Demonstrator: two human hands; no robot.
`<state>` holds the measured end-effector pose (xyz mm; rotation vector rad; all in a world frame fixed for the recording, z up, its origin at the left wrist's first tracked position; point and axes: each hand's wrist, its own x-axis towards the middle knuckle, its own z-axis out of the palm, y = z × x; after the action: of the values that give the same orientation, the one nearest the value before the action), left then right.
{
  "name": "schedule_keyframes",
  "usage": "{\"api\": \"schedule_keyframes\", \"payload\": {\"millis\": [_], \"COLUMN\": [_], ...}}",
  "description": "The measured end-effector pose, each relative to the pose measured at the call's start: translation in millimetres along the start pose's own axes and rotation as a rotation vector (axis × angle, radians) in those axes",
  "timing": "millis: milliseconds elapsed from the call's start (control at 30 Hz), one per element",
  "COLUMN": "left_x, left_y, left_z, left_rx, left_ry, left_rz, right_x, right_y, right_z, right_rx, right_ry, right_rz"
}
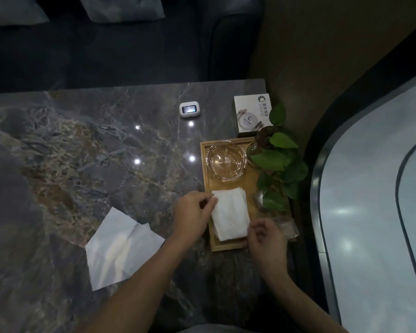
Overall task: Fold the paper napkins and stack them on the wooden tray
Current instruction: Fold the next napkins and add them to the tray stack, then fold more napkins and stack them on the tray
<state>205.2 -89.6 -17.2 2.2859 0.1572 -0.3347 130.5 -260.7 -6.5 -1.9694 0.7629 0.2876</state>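
Observation:
A stack of folded white napkins (229, 213) lies on the near end of the wooden tray (205, 174). My left hand (192, 213) pinches the stack's far left corner between thumb and fingers. At the stack's near right corner, my right hand (265, 239) has its fingertips curled on the edge. One unfolded white napkin (120, 248) lies flat on the marble table (82, 145), to the left of my left forearm.
On the tray's far end stands a glass ashtray (226, 161), with a leafy plant in a glass vase (276, 164) along its right side. A white card stand (252, 114) and a small white device (188, 110) sit farther back. The table's right edge runs just past the tray.

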Motion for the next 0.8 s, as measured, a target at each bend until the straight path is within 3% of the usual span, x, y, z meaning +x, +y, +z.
{"api": "schedule_keyframes", "payload": {"millis": [467, 800], "left_x": [13.5, -22.5], "left_y": [4.1, -22.5], "left_z": [11.5, -13.2], "left_rx": [0.149, 0.09], "left_ry": [-0.025, 0.013], "left_rz": [0.057, 0.038], "right_x": [2.0, -22.3], "right_y": [2.1, 2.5], "right_z": [-4.0, -9.7], "right_rx": [-0.175, -0.475], "right_ry": [-0.096, -0.134], "right_rz": [-0.07, -0.327]}}
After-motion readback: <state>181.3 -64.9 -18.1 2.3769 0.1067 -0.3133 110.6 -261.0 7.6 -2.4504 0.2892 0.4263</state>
